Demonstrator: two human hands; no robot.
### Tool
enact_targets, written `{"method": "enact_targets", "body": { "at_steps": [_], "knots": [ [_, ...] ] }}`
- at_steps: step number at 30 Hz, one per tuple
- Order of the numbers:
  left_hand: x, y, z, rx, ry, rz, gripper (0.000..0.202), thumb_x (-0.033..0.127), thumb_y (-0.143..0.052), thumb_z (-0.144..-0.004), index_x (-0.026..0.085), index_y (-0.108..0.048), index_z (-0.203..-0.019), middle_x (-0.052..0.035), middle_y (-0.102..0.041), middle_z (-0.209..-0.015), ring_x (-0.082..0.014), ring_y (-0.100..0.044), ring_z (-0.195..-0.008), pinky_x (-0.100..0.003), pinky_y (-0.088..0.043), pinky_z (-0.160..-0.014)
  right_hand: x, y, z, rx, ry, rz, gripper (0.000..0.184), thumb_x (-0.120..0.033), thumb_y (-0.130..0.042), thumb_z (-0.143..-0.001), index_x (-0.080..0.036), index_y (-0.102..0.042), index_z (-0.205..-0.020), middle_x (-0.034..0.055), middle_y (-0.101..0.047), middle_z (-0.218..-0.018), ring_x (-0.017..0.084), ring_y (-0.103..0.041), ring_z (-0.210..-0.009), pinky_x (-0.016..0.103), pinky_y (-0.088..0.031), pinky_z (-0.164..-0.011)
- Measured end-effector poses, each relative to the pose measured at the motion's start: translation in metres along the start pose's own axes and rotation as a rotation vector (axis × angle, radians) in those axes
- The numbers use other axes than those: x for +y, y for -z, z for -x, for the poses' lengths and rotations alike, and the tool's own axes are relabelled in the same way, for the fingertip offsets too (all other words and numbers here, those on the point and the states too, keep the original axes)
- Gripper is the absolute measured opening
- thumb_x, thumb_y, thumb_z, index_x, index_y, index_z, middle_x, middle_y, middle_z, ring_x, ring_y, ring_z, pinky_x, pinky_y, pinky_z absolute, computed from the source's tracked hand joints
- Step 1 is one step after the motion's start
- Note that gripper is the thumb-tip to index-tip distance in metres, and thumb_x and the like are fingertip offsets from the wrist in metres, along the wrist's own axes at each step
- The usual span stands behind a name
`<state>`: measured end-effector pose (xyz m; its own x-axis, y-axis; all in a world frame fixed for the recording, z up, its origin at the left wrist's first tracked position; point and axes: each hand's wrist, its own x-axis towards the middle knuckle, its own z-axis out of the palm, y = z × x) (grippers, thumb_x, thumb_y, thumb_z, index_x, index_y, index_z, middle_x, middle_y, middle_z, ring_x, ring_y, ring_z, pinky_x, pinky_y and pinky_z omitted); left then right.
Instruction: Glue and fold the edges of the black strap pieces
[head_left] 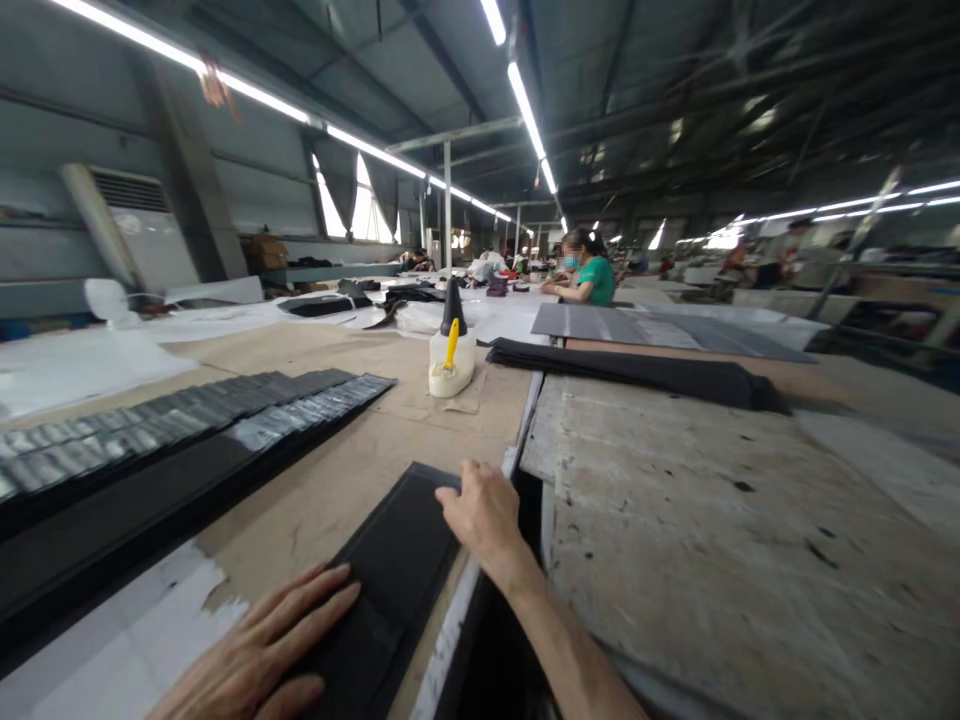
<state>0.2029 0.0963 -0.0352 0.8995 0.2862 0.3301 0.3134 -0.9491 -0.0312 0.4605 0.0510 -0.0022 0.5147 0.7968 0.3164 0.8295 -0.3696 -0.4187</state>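
Note:
A dark rectangular panel (397, 570) with stitched edges lies on the brown worktable (330, 480) in front of me. My left hand (262, 650) lies flat on its near left edge, fingers stretched out and open. My right hand (480, 510) rests on the panel's far right corner at the table's edge, fingers curled down over it. A gap separates this table from a scuffed whitish board (712, 540) to the right.
A long row of overlapping dark pieces (172, 425) runs along the left. A white glue bottle with a yellow brush (451, 360) stands ahead. Black folded fabric (637, 372) lies beyond. A person in a green shirt (589, 275) sits at a far table.

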Motion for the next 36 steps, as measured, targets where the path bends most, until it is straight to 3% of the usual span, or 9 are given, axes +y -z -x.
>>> {"method": "enact_targets", "body": {
  "at_steps": [3,7,11,15,18,22,26,30,36],
  "knots": [
    [0.012,0.029,-0.010,-0.122,0.066,0.014,0.052,0.038,-0.042,-0.087,0.036,-0.026,-0.136,0.0041,-0.038,-0.136,-0.0214,-0.043,-0.121,-0.033,-0.044,-0.093,0.004,0.005,-0.008,-0.089,-0.069,0.003,0.019,-0.031,-0.057,-0.073,-0.017,-0.067,-0.082,0.0107,-0.068,-0.082,0.023,-0.062,-0.081,0.029,-0.043,-0.065],
    [0.015,0.050,-0.025,-0.191,0.130,0.084,0.048,0.040,-0.052,-0.079,0.036,-0.045,-0.127,-0.0023,-0.036,-0.139,-0.0326,-0.042,-0.120,-0.047,-0.045,-0.091,0.004,0.007,-0.010,-0.164,-0.117,-0.046,0.020,-0.029,-0.056,-0.071,-0.020,-0.068,-0.085,0.0070,-0.068,-0.080,0.020,-0.063,-0.078,0.025,-0.041,-0.060],
    [0.007,0.052,-0.051,-0.130,0.221,0.194,0.044,0.043,-0.049,-0.082,0.032,-0.047,-0.125,-0.0042,-0.031,-0.142,-0.0299,-0.038,-0.124,-0.048,-0.040,-0.098,-0.011,0.010,-0.001,-0.257,-0.056,-0.123,0.011,-0.024,-0.056,-0.070,-0.021,-0.067,-0.073,0.0016,-0.066,-0.069,0.015,-0.062,-0.068,0.020,-0.037,-0.052],
    [0.001,0.035,-0.093,-0.096,0.187,0.354,0.036,0.030,-0.048,-0.084,0.022,-0.052,-0.119,-0.0088,-0.047,-0.129,-0.0243,-0.047,-0.116,-0.041,-0.040,-0.098,-0.023,0.009,0.017,-0.313,0.023,-0.146,0.010,-0.023,-0.057,-0.072,-0.023,-0.066,-0.076,0.0010,-0.065,-0.068,0.017,-0.062,-0.069,0.023,-0.038,-0.054],
    [0.000,0.016,-0.121,-0.109,0.113,0.445,0.035,0.018,-0.050,-0.080,0.013,-0.054,-0.114,-0.0124,-0.056,-0.116,-0.0238,-0.052,-0.107,-0.037,-0.042,-0.093,-0.019,0.003,0.030,-0.176,0.048,-0.100,0.020,-0.027,-0.061,-0.073,-0.020,-0.062,-0.092,0.0064,-0.065,-0.084,0.024,-0.060,-0.085,0.030,-0.043,-0.066],
    [-0.001,0.000,-0.138,-0.174,0.052,0.516,0.037,0.012,-0.054,-0.074,0.014,-0.056,-0.110,-0.0072,-0.060,-0.100,-0.0199,-0.055,-0.095,-0.030,-0.043,-0.083,-0.001,-0.005,0.047,0.121,0.136,-0.128,0.031,-0.020,-0.067,-0.069,-0.016,-0.057,-0.098,0.0091,-0.059,-0.096,0.025,-0.053,-0.095,0.034,-0.046,-0.074],
    [-0.004,-0.003,-0.141,-0.179,0.042,0.576,0.034,0.007,-0.055,-0.068,0.017,-0.062,-0.099,-0.0037,-0.058,-0.090,-0.0187,-0.053,-0.089,-0.030,-0.040,-0.080,0.013,-0.011,0.067,0.315,0.278,-0.187,0.017,-0.015,-0.056,-0.078,-0.015,-0.058,-0.095,0.0080,-0.058,-0.089,0.021,-0.052,-0.085,0.034,-0.046,-0.074],
    [-0.006,-0.010,-0.137,-0.124,0.096,0.703,0.017,0.015,-0.058,-0.071,0.016,-0.065,-0.086,-0.0032,-0.060,-0.083,-0.0172,-0.054,-0.085,-0.028,-0.042,-0.078,0.018,-0.011,0.084,0.358,0.397,-0.146,0.023,-0.010,-0.042,-0.085,-0.013,-0.060,-0.099,0.0088,-0.058,-0.088,0.019,-0.050,-0.081,0.032,-0.046,-0.073],
    [-0.008,-0.024,-0.128,-0.007,0.125,0.901,0.017,0.023,-0.062,-0.074,0.018,-0.070,-0.089,-0.0047,-0.062,-0.088,-0.0166,-0.057,-0.085,-0.027,-0.045,-0.080,0.014,-0.006,0.092,0.279,0.466,-0.035,0.037,-0.006,-0.031,-0.085,-0.007,-0.058,-0.110,0.0134,-0.058,-0.096,0.022,-0.048,-0.086,0.034,-0.050,-0.073]
  ]
}}
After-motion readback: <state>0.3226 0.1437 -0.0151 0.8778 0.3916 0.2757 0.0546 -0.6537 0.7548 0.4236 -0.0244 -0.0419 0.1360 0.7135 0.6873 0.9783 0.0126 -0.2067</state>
